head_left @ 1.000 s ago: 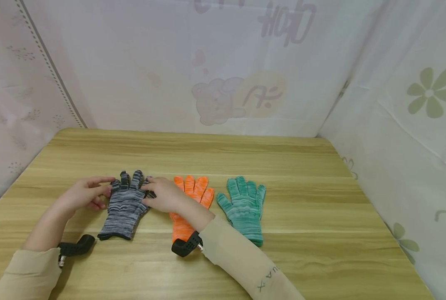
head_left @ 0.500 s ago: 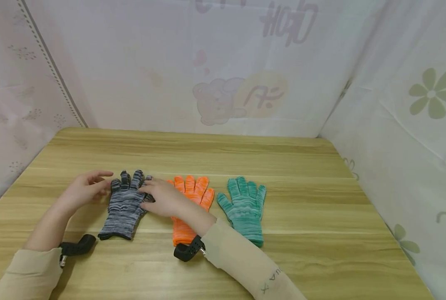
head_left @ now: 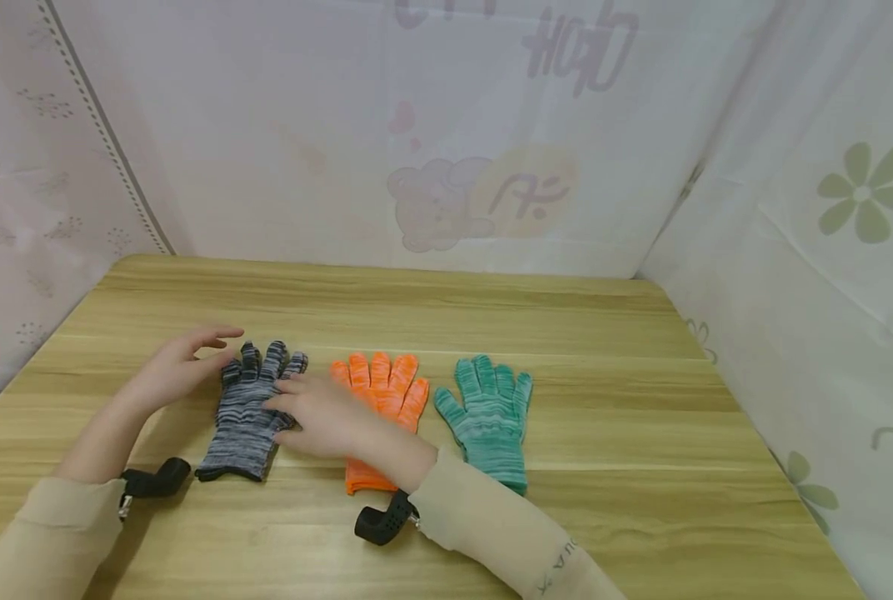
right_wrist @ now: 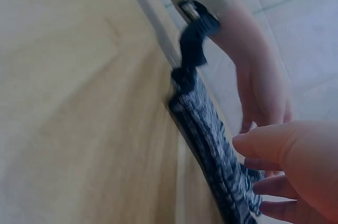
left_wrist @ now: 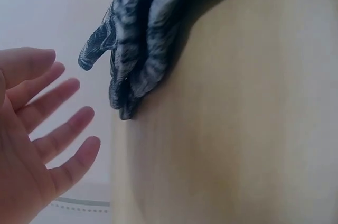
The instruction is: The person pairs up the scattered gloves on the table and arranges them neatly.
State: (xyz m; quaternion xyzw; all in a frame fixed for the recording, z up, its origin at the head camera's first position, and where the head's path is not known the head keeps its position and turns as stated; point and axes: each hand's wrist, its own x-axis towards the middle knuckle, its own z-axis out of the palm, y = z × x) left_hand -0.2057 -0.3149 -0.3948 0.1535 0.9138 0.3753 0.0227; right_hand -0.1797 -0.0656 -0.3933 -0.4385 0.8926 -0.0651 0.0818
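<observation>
A black-and-grey knitted glove (head_left: 246,414) lies on the left part of the table, fingers pointing away and black-trimmed cuff toward me. At its upper left, my left hand (head_left: 177,369) hovers beside the fingertips. In the left wrist view the fingers of that hand (left_wrist: 37,134) are spread and relaxed, with a gap between them and the glove (left_wrist: 137,39). My right hand (head_left: 325,414) overlaps the glove's right edge and covers part of its thumb side. The right wrist view shows this hand (right_wrist: 311,155) with loosely extended fingers next to the glove (right_wrist: 206,134), pinching nothing.
To the right lie an orange knitted glove (head_left: 386,383), partly hidden by my right hand and forearm, and a green one (head_left: 494,417). A patterned cloth (head_left: 296,150) hangs behind the wooden table (head_left: 611,417). Black wrist-worn devices (head_left: 157,478) stick out below both wrists.
My left hand has risen off the glove's left side toward its fingertips. My right hand has slid slightly left and nearer to me, uncovering the glove's right finger. The gloves stay in place.
</observation>
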